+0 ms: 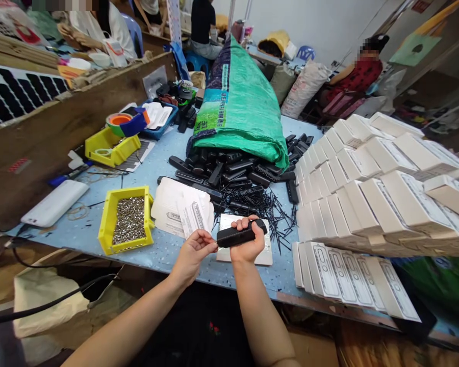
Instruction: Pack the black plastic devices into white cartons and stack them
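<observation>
My right hand [249, 243] is closed around a black remote-like device [240, 236], held level above the table's near edge. My left hand [194, 251] pinches at the left end of that device, fingers together on something too small to make out. Under my hands lies a flat white box [266, 255]. Just behind them sit a stack of white printed leaflets [183, 206] and a scatter of thin black strips [263, 206].
A pile of black devices [229, 171] spills from a green woven sack [240, 107]. Stacked white boxes [382, 188] fill the right side. A yellow bin of small metal screws [128, 219] and a white power bank [55, 203] lie left. People sit at the back.
</observation>
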The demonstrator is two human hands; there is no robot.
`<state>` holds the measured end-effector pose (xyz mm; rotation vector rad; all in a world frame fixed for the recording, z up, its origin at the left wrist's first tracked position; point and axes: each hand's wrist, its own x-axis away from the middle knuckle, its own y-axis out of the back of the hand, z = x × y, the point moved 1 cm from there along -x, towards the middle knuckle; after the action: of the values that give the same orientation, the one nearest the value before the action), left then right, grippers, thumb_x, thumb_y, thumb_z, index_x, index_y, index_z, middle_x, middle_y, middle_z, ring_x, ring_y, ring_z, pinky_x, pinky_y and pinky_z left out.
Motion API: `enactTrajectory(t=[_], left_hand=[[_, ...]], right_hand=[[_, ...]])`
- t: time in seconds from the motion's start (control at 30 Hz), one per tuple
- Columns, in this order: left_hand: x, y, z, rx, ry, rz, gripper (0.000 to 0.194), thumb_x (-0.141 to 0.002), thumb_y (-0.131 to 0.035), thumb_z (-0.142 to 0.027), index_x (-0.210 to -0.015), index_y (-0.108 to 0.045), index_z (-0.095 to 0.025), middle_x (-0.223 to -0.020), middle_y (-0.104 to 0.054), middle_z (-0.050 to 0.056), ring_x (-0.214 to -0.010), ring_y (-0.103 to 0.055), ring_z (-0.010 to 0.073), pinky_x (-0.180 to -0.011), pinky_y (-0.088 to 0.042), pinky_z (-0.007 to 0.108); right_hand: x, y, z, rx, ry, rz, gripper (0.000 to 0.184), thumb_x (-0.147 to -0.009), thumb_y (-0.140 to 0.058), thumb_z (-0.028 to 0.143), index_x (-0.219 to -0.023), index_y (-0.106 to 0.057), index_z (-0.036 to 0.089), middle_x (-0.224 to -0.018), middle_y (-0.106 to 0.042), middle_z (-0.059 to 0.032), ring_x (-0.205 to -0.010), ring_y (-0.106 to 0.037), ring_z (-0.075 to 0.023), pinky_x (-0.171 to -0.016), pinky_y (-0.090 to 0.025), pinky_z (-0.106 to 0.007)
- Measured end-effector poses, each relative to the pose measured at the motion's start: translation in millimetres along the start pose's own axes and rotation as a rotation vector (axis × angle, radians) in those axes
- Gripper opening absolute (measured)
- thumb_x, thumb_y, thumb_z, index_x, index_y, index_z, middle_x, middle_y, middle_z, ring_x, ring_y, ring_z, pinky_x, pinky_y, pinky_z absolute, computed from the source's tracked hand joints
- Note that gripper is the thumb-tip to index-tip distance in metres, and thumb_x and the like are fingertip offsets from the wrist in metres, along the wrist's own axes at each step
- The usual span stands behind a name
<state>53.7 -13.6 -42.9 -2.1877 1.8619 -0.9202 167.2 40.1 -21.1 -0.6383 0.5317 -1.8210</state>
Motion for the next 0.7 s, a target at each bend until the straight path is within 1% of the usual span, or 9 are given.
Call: enactTrajectory(t=[0.13, 0.23, 0.3, 0.37, 0.4, 0.47, 0.57, 0.63, 0.7], left_hand=[[0, 5.6, 9, -0.222, -0.117, 0.011, 0.025, -0.067, -0.076, -0.031, -0.078, -0.057, -0.019, -0.069, -0.063, -0.001, -0.066, -0.061, 0.0129, -0.067, -0.051, 0.025], [-10, 21.9, -1, -0.684, -0.320, 0.150, 0.030, -0.075, -0.068, -0.029, -0.103, -0.060, -0.022, -0.101, -0.069, 0.007, -0.098, -0.065, 0.0223, -0.090, -0.050, 0.038], [-24, 37.5, -17, -1.124, -0.511, 0.295, 0.047, -0.079, -0.060, -0.019, -0.125, -0.054, -0.025, -0.135, -0.055, 0.011, -0.128, -0.047, 0.0272, -0.111, -0.030, 0.048], [-42, 53.7, -36, -1.512, -0.626, 0.417, 0.062, -0.078, -0.050, -0.006, -0.136, -0.045, -0.027, -0.148, -0.041, 0.009, -0.141, -0.030, 0.0280, -0.116, -0.007, 0.055], [-51, 60.8, -45, -1.659, -0.648, 0.465, 0.067, -0.077, -0.045, -0.002, -0.139, -0.042, -0.027, -0.150, -0.038, 0.009, -0.143, -0.025, 0.0275, -0.115, 0.000, 0.058], [-65, 70.4, -59, -1.858, -0.677, 0.543, 0.070, -0.076, -0.044, 0.001, -0.140, -0.040, -0.028, -0.148, -0.042, 0.010, -0.143, -0.025, 0.0269, -0.113, 0.007, 0.060], [-77, 73.3, -68, -1.977, -0.747, 0.607, 0.061, -0.077, -0.051, -0.001, -0.132, -0.049, -0.027, -0.135, -0.055, 0.010, -0.138, -0.035, 0.0267, -0.114, 0.007, 0.058], [-83, 70.1, -70, -1.986, -0.796, 0.622, 0.060, -0.076, -0.053, -0.001, -0.130, -0.051, -0.027, -0.133, -0.056, 0.010, -0.136, -0.037, 0.0262, -0.115, 0.006, 0.056], [-88, 64.8, -73, -1.966, -0.819, 0.655, 0.061, -0.075, -0.055, -0.001, -0.130, -0.050, -0.027, -0.135, -0.053, 0.009, -0.136, -0.037, 0.0265, -0.115, 0.006, 0.057]], right_hand=[[3, 6, 1, 0.000, 0.001, -0.013, 0.020, -0.072, -0.048, 0.038, -0.082, -0.040, 0.023, -0.061, -0.036, 0.0057, -0.054, -0.042, -0.0093, -0.063, -0.045, -0.028], [6, 24, 5, 0.129, 0.139, 0.093, 0.020, -0.074, -0.052, 0.040, -0.076, -0.045, 0.022, -0.059, -0.043, 0.0046, -0.055, -0.046, -0.0108, -0.064, -0.047, -0.031], [4, 39, 7, 0.347, 0.232, 0.279, 0.024, -0.069, -0.061, 0.042, -0.069, -0.048, 0.022, -0.059, -0.050, 0.0024, -0.058, -0.051, -0.0134, -0.064, -0.047, -0.033], [-6, 52, 6, 0.554, 0.196, 0.446, 0.027, -0.064, -0.068, 0.040, -0.063, -0.050, 0.021, -0.058, -0.054, 0.0004, -0.058, -0.053, -0.0149, -0.061, -0.046, -0.031], [-13, 58, 6, 0.594, 0.139, 0.450, 0.027, -0.065, -0.068, 0.040, -0.063, -0.050, 0.020, -0.056, -0.054, 0.0004, -0.056, -0.053, -0.0147, -0.059, -0.045, -0.030], [-27, 69, 7, 0.563, 0.024, 0.282, 0.026, -0.071, -0.063, 0.042, -0.077, -0.053, 0.019, -0.058, -0.054, 0.0019, -0.055, -0.054, -0.0141, -0.058, -0.047, -0.029], [-41, 82, 9, 0.666, -0.041, -0.028, 0.045, -0.071, -0.065, 0.043, -0.106, -0.049, 0.021, -0.077, -0.061, 0.0006, -0.063, -0.059, -0.0154, -0.065, -0.050, -0.031], [-44, 90, 7, 0.900, 0.035, -0.094, 0.052, -0.069, -0.068, 0.041, -0.113, -0.048, 0.021, -0.094, -0.062, -0.0041, -0.077, -0.061, -0.0180, -0.075, -0.050, -0.033], [-47, 97, 5, 1.108, 0.190, -0.072, 0.047, -0.073, -0.065, 0.041, -0.113, -0.051, 0.020, -0.105, -0.061, -0.0079, -0.094, -0.059, -0.0211, -0.088, -0.047, -0.037]])
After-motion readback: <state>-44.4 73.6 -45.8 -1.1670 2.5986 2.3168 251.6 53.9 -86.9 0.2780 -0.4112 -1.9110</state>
